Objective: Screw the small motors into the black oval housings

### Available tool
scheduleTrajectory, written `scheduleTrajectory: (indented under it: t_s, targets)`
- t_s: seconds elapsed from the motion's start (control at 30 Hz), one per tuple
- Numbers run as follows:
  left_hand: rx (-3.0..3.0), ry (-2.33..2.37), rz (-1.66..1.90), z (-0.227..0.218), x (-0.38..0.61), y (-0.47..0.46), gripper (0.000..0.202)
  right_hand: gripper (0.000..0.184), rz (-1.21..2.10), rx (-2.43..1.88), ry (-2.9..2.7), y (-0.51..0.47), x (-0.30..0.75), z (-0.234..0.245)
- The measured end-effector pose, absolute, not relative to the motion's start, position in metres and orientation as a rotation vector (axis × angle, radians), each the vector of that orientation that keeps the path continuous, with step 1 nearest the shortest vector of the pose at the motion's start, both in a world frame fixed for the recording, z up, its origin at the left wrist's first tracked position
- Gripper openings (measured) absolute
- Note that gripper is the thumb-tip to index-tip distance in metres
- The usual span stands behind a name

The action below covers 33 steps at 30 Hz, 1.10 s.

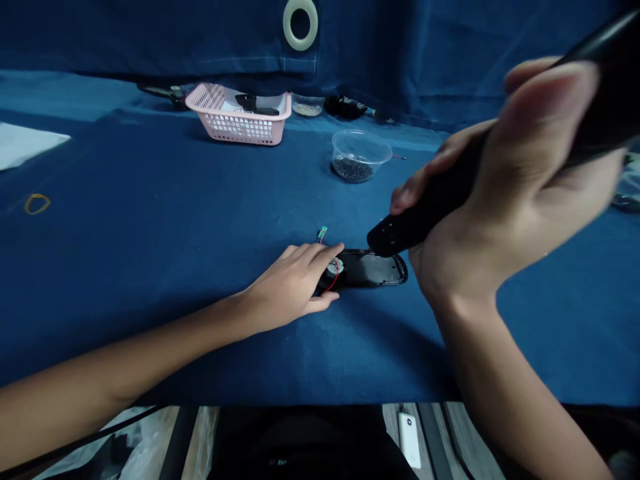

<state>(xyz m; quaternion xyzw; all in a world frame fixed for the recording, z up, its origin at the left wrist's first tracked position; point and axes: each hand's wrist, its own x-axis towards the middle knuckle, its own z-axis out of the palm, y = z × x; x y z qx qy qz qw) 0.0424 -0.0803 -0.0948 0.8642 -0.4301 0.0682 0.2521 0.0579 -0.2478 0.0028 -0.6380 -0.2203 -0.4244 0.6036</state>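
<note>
On the blue cloth lies a long black plastic housing (373,268) with its inside facing up. In its left end sits a round speaker (334,268) with a red wire across it. My left hand (290,283) grips that end, thumb on the near edge and fingers on the far edge. A small green circuit board (323,233) on wires rests just beyond my fingers. Close to the camera, my right hand (500,187) is wrapped round a black electric screwdriver (440,200). Its handle end points down toward the housing; its tip is out of frame.
A clear tub (361,157) of small dark pieces stands behind the housing. Farther back are a pink basket (245,127) with black parts and another small tub (307,105). A yellow rubber band (37,203) and white sheet (30,145) lie left. A blue curtain (200,33) hangs behind.
</note>
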Motion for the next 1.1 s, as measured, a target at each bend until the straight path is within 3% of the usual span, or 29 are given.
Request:
scheduleTrajectory:
  t_s: [0.2,0.37,0.5,0.7,0.87,1.1]
  targets:
    - [2.364,-1.159,0.145,-0.092,0.043,-0.084,0.063,0.029,-1.114,-1.404,-0.409,-0.226,0.058,-0.005]
    - [2.321,-0.98,0.02,-0.07,0.034,-0.077,0.083,0.029,-1.2,-1.416,-0.355,-0.224,0.054,0.003]
    - [2.296,-1.012,0.21,-0.05,0.031,-0.071,0.071,0.029,-1.228,-1.407,-0.306,-0.222,0.051,0.008]
    - [2.394,-1.017,0.052,-0.073,0.041,-0.082,0.088,0.032,-1.089,-1.357,-0.397,-0.226,0.055,-0.003]
    - [2.414,-1.055,0.098,-0.085,0.043,-0.097,0.059,0.034,-1.0,-1.386,-0.429,-0.234,0.059,-0.01]
    - [2.422,-1.075,0.153,-0.084,0.042,-0.101,0.059,0.034,-1.015,-1.385,-0.443,-0.236,0.06,-0.01]
